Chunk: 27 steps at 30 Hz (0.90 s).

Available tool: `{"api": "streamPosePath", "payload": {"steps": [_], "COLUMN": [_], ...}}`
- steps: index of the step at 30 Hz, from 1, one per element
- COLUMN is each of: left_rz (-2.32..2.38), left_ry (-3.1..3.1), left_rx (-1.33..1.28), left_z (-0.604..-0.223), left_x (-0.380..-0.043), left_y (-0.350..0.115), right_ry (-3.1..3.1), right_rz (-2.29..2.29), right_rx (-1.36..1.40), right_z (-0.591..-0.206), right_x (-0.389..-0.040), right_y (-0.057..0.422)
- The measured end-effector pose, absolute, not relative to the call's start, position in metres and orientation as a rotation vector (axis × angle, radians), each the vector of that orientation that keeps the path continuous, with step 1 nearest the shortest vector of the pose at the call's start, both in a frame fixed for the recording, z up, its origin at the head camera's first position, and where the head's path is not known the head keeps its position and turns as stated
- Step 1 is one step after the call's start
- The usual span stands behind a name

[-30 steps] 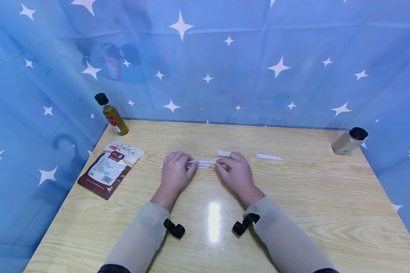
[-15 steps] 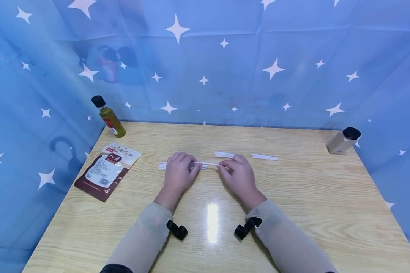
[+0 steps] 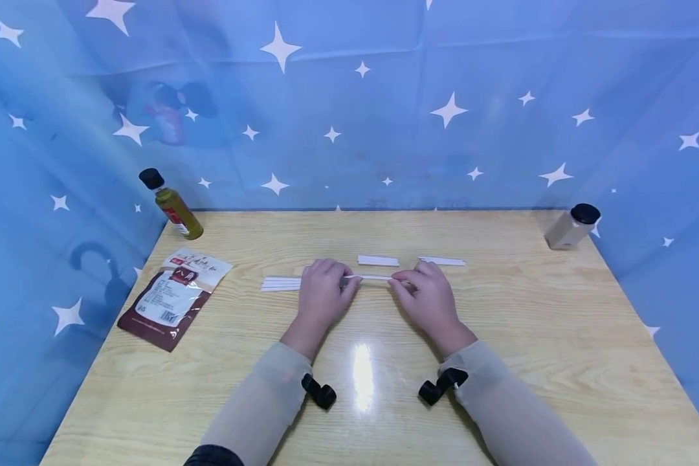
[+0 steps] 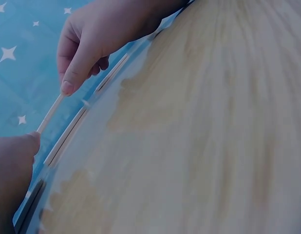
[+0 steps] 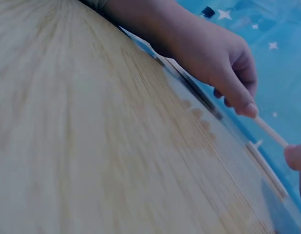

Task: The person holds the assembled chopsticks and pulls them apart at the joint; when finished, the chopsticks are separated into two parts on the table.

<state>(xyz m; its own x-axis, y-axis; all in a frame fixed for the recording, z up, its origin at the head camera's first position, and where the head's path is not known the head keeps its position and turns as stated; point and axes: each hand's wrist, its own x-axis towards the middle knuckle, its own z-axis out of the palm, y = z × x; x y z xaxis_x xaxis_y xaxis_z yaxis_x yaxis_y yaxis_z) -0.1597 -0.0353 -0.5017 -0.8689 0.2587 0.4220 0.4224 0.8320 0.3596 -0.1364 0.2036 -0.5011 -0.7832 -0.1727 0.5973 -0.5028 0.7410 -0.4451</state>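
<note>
A thin white stick (image 3: 375, 277) stretches between my hands, just above the table. My left hand (image 3: 325, 291) pinches its left end between thumb and fingers, and my right hand (image 3: 426, 294) pinches its right end. Both thumbs and the stick (image 4: 50, 113) also show in the left wrist view. A group of similar white sticks (image 3: 281, 283) lies on the table, its right part hidden behind my left hand. Behind my right hand are two more small groups of sticks, one nearer the middle (image 3: 378, 261) and one farther right (image 3: 443, 261).
At the left, a brown and white packet (image 3: 175, 299) lies flat below a bottle of yellow-green liquid (image 3: 177, 212) with a black cap. A black-lidded jar (image 3: 571, 226) stands at the back right. A blue star-patterned curtain (image 3: 349, 168) borders the wooden table (image 3: 559, 336).
Both hands have moved right with the stick, uncovering more of the left group of sticks. The head view has shifted a little, so the surroundings appear farther left.
</note>
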Motion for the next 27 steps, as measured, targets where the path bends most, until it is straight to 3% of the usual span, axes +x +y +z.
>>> {"api": "streamPosePath", "payload": {"steps": [20, 27], "left_rz": [-0.699, -0.753], "left_ry": [-2.724, -2.684], "left_rx": [-0.538, -0.658], "left_z": [-0.501, -0.499], "left_x": [-0.164, -0.166], "left_y": [0.014, 0.036], "right_ry": [-2.464, -2.456], "right_rz": [0.754, 0.825], "right_rx": [0.446, 0.388], "right_z": [-0.495, -0.495], "right_x": [-0.13, -0.123], "right_y": [0.251, 0.276]}}
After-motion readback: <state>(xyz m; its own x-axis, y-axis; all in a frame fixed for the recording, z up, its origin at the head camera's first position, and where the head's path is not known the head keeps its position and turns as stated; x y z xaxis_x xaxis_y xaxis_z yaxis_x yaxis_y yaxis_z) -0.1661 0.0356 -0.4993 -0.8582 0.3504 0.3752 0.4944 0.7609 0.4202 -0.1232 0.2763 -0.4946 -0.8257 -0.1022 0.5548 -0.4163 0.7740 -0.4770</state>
